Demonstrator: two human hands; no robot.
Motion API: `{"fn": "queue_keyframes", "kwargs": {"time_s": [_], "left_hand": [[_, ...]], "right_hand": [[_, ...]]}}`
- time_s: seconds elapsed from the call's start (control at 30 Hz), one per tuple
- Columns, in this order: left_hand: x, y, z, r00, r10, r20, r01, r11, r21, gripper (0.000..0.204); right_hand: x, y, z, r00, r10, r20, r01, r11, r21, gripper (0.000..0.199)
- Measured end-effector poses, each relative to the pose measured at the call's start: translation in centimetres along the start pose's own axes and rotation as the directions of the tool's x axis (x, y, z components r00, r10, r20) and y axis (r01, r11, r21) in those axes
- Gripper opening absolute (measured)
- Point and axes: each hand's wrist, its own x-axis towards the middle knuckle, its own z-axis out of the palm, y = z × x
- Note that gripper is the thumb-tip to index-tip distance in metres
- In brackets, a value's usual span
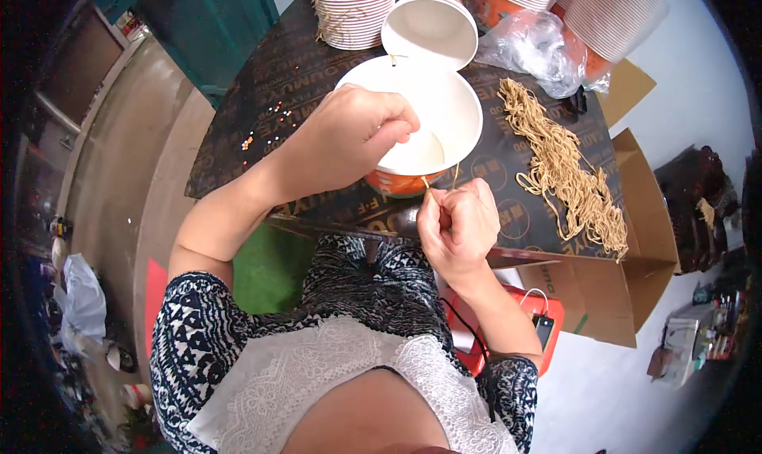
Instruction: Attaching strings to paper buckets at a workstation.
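Note:
A large paper bucket (pixel 456 117), white inside and orange patterned outside, stands open side up at the table's near edge. My left hand (pixel 361 128) is closed in a pinch over its mouth; whatever its fingertips hold is hidden. Just outside the near rim, my right hand (pixel 462 224) is closed on the end of a tan string (pixel 426 182). Another bit of string rises behind its knuckles, against the bucket's side. A short piece of string also shows at the bucket's far rim. Touching that far side, a second paper bucket (pixel 432 33) lies tipped with its white mouth toward me.
A heap of tan strings (pixel 563 164) lies on the right of the dark printed table (pixel 317 65). Stacked buckets (pixel 353 13) with strings over them stand at the back. Clear plastic wrap (pixel 528 49) lies by more stacks. Tiny beads (pixel 248 143) dot the left side. A cardboard box (pixel 647 208) stands right.

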Motion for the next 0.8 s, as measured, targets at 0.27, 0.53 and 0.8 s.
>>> {"fn": "queue_keyframes", "kwargs": {"time_s": [0.27, 0.53, 0.8], "left_hand": [[0.2, -0.3, 0.0, 0.997, 0.038, 0.065, -0.038, 0.999, 0.001, 0.016], [1.6, -1.3, -0.2, 0.957, 0.169, 0.235, -0.15, 0.984, -0.097, 0.02], [3.7, -0.6, 0.1, 0.748, -0.03, 0.663, 0.109, 0.991, -0.078, 0.014]], "right_hand": [[-0.3, 0.1, 0.2, 0.999, 0.027, 0.037, -0.024, 0.998, -0.058, 0.022], [-0.1, 0.1, 0.6, 0.999, 0.018, 0.042, -0.015, 0.998, -0.061, 0.022], [0.0, 0.3, 0.4, 0.999, 0.012, 0.045, -0.009, 0.997, -0.078, 0.02]]}}
